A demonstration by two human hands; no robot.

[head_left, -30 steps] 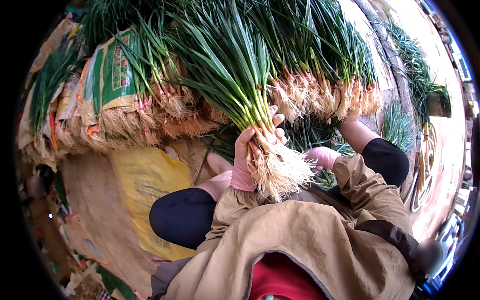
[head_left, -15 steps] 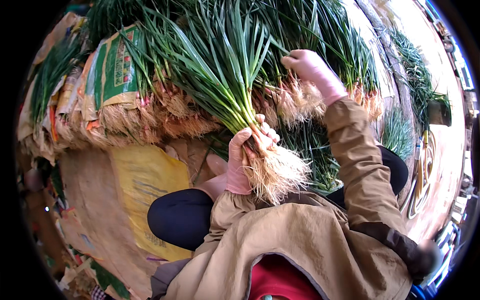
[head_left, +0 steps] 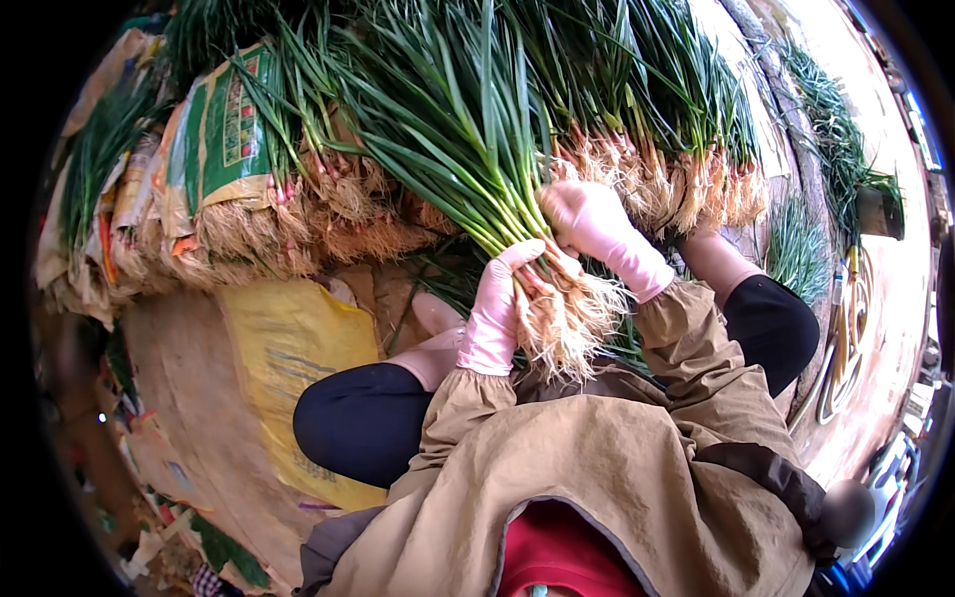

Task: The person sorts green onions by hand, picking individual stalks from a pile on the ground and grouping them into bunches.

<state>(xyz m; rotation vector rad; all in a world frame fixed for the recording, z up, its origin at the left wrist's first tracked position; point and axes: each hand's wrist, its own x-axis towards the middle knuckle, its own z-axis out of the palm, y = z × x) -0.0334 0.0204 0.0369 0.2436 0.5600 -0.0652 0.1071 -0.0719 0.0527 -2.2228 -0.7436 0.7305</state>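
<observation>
Bunch of long, flat green leaves with pale stems and stringy cream roots is up in front of my lap, tilted, leaves away from me, roots toward me. My pink-gloved left hand grasps it just above the roots, thumb across the front. My pink-gloved right hand is at the stems' right side, fingers curled in; motion blur, so can't tell whether it grips, pinches or only touches.

Handling it well, I'd judge: left grip snug but not crushing, right fingers laid along the stems, necks lined up, root ends level, no leaf bent back.

Beyond it, a row of similar leafy bunches with tan roots; to the left, a green-and-tan printed sack lies over more roots. Yellow plastic sheet is by my left knee.

Hard to see: left fingers behind the stems; leaf tips, lost in the greenery at the top edge; the greenery under the roots, mostly covered; far left rim, dark and smeared.
</observation>
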